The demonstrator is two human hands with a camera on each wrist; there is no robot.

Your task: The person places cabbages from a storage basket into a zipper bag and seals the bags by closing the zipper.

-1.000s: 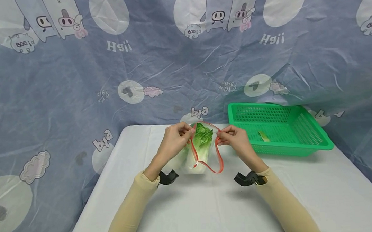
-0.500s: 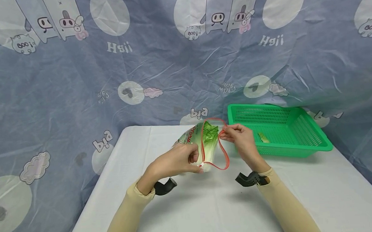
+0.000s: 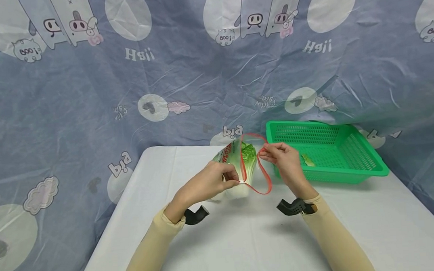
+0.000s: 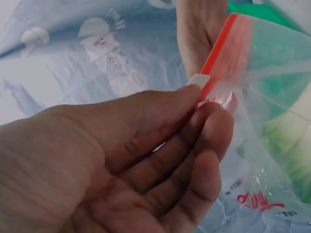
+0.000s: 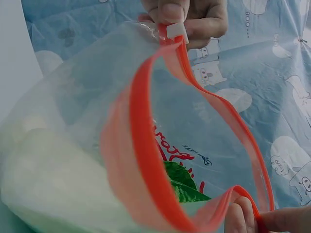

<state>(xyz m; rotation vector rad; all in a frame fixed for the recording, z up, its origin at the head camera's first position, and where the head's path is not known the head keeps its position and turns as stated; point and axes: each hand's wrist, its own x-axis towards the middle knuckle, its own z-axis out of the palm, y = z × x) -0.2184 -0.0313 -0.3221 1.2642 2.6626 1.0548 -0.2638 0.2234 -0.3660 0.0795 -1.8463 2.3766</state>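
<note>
A clear zip bag [image 3: 226, 154] with printed lettering stands around a Chinese cabbage [image 3: 248, 151], its green leaves toward the mouth. The red zip edge [image 5: 142, 126] gapes in a loop. At one corner my left hand [image 3: 209, 180] pinches the edge by the white slider [image 4: 198, 80] between thumb and forefinger, other fingers loosely bent. My right hand [image 3: 285, 161] pinches the red edge on the opposite side. In the right wrist view, the pale cabbage base shows blurred through the film, and a dark green leaf [image 5: 182, 182] appears through the mouth.
A green plastic basket [image 3: 335, 172] stands at the back right, close behind my right hand, with a small leaf piece [image 3: 307, 160] inside. The white-covered table [image 3: 243, 243] ends at a patterned blue cloth [image 3: 185, 72] hanging behind.
My left hand has let go of the upper left edge, come down and taken hold of the slider corner. The right hand, still pinching the edge, has shifted slightly right with the bag.
</note>
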